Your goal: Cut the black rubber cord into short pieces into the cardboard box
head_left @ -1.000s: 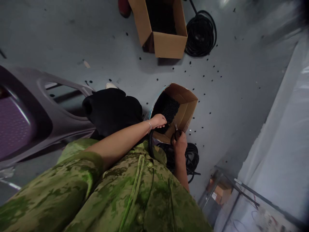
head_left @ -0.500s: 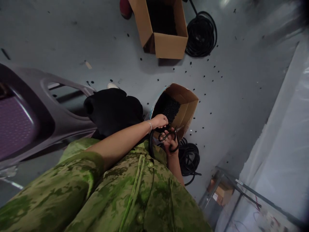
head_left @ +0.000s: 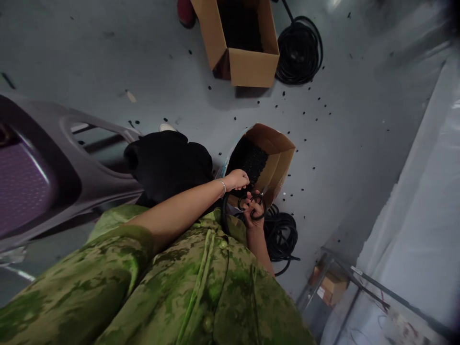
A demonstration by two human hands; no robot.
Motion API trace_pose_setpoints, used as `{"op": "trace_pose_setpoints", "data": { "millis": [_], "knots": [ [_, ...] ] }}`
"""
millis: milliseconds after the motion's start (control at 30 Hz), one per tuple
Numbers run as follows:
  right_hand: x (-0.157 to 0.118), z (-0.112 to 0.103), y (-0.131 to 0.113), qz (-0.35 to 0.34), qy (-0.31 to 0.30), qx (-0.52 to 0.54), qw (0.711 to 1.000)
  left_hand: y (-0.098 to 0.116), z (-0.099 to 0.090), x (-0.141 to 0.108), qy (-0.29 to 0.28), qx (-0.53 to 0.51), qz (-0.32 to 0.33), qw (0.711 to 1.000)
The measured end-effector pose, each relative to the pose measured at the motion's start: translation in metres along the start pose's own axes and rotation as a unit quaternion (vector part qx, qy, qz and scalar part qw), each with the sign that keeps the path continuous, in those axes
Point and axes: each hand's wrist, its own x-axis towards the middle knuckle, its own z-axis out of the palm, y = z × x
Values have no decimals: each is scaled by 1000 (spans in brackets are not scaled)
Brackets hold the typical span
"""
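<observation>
Closed in a fist, my left hand (head_left: 237, 180) is over the near edge of an open cardboard box (head_left: 278, 141), gripping a black hose (head_left: 224, 213) that curves up beneath the wrist. Its end at the fingers is hard to make out. Just right of and below it, my right hand (head_left: 254, 214) has its fingers in the black-handled scissors (head_left: 259, 197), the blades pointing up over the box rim. Many small black pieces (head_left: 256, 163) lie heaped inside the box.
Beyond stands a larger carton (head_left: 253, 67) of black material, with a hose coil (head_left: 300, 50) beside it. Another black coil (head_left: 283, 235) lies right of my right hand. A purple and grey plastic chair (head_left: 46, 167) is at left, a metal frame (head_left: 345, 268) at lower right. Black bits dot the floor.
The scissors have turned in my right hand: the handle loops sit closer together and the blades point more upward. My left hand has barely shifted.
</observation>
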Motion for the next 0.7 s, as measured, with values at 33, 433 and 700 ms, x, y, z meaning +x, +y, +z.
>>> {"op": "trace_pose_setpoints", "data": {
  "millis": [33, 433, 700],
  "knots": [
    [1, -2, 0, 8, 3, 1, 1000, 0, 0, 0, 1, 3, 0, 1000],
    [10, -8, -4, 122, -94, 167, 974, -4, 3, 7, 9, 21, -3, 1000],
    [18, -9, -5, 98, -98, 135, 981, -3, 3, 6, 15, 23, -9, 1000]
  ]
}}
